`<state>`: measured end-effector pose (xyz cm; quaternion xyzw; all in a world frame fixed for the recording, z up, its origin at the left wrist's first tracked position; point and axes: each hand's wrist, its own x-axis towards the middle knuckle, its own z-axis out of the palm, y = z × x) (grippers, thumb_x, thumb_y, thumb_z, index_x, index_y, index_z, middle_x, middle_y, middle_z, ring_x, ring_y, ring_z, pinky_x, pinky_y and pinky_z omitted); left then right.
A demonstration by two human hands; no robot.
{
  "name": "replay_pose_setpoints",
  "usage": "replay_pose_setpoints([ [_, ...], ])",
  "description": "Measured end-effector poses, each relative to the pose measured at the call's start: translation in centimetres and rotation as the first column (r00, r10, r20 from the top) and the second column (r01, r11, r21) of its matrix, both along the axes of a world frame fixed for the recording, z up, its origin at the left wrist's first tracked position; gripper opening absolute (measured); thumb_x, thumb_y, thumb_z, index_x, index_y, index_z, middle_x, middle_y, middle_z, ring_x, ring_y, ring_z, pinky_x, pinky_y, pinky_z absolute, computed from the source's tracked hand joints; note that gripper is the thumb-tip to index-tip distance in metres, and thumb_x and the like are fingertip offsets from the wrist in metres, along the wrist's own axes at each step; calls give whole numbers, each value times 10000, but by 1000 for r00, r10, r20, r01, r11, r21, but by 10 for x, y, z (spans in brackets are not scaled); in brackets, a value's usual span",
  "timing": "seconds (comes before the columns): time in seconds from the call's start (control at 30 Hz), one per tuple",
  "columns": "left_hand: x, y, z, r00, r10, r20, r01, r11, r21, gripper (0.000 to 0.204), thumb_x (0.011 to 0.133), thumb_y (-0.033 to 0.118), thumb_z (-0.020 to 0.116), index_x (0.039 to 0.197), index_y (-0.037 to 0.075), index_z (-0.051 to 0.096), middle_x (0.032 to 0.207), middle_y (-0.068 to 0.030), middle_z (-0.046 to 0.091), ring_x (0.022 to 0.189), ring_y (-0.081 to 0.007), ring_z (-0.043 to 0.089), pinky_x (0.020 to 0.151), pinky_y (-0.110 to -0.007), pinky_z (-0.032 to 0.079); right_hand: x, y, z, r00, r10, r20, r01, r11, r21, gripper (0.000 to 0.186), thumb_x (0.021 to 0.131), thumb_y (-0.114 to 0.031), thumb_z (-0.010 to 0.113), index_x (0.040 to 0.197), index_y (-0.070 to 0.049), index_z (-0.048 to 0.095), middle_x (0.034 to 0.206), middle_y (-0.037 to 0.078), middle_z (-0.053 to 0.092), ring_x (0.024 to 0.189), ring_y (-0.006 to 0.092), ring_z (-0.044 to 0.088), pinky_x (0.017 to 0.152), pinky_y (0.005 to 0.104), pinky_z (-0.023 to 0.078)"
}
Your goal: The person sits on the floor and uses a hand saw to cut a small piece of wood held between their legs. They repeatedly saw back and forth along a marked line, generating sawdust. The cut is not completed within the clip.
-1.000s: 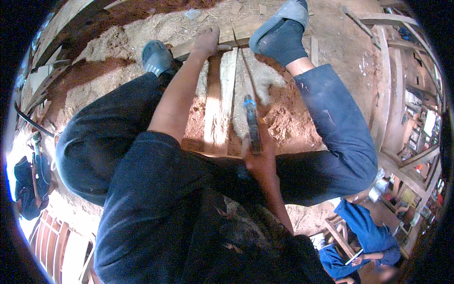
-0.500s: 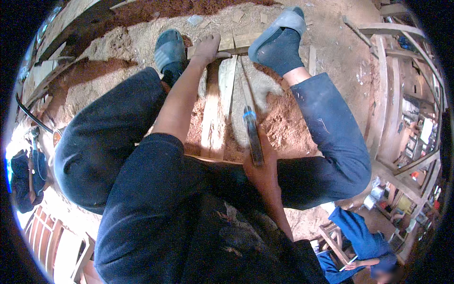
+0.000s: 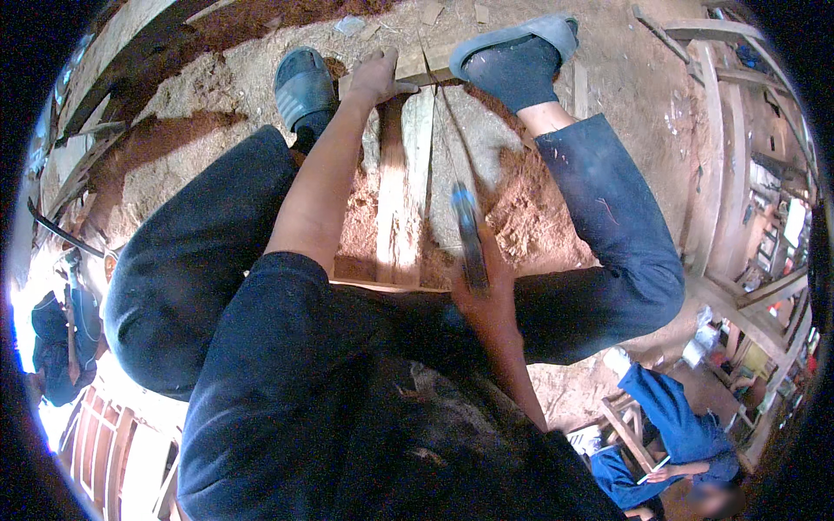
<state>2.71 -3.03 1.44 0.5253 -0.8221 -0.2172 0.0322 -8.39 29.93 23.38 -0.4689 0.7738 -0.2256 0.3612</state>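
Observation:
My left hand (image 3: 375,80) grips a short wooden board (image 3: 440,71) lying crosswise between my sandalled feet, its fingers over the board and thumb to the right. My right hand (image 3: 479,285) is wrapped round the dark, blue-banded handle (image 3: 470,241) of a handsaw. The saw's thin blade (image 3: 447,134) runs away from me across that board, just right of my left hand. Below the board, lengthwise planks (image 3: 403,200) lie between my legs, with a pale flat patch of ground and reddish sawdust beside them.
Timber beams (image 3: 722,174) and frames line the right side, with clutter behind. A person in blue (image 3: 667,408) works at a small wooden frame at lower right. Another person (image 3: 65,334) is at far left above a slatted wooden piece (image 3: 100,443). Stacked boards (image 3: 95,87) stand upper left.
The saw and my right hand shifted toward me, then slightly forward again, the blade staying across the board. My left hand keeps its grip. The whole view has shifted slightly.

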Motion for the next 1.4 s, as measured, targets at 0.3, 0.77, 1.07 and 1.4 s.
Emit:
replay_pose_setpoints([
  [0.3,0,10,16,1000,6,29,-5,999,-37,878,622,650,750,1178,34,465,1155,-232,587,1120,-408,554,945,-566,401,1,-3,10,997,38,64,-31,994,-103,544,840,3,560,1367,-25,425,817,184,621,625,287,588,626,357,495],
  [0.77,0,0,19,994,20,106,-19,1000,-2,861,636,625,765,1202,45,473,1203,-224,580,1168,-394,529,975,-499,417,-1,18,12,999,-45,27,44,997,66,586,847,-30,563,1408,-48,396,1006,198,654,812,312,650,775,354,521],
  [1.07,2,-13,-7,998,-16,56,16,1000,-3,868,632,608,776,1226,52,470,1180,-217,596,1132,-366,567,976,-476,428,0,11,10,999,-33,0,33,998,55,541,858,-33,565,1376,26,418,1175,213,623,1066,245,631,896,353,488],
  [1.4,4,-6,3,999,41,34,-41,999,11,881,612,564,807,1255,69,465,1166,-190,614,1122,-353,580,960,-476,433,5,-8,32,999,34,-22,-33,998,50,478,865,-38,537,1328,49,456,1146,213,620,1034,289,622,885,353,480],
])
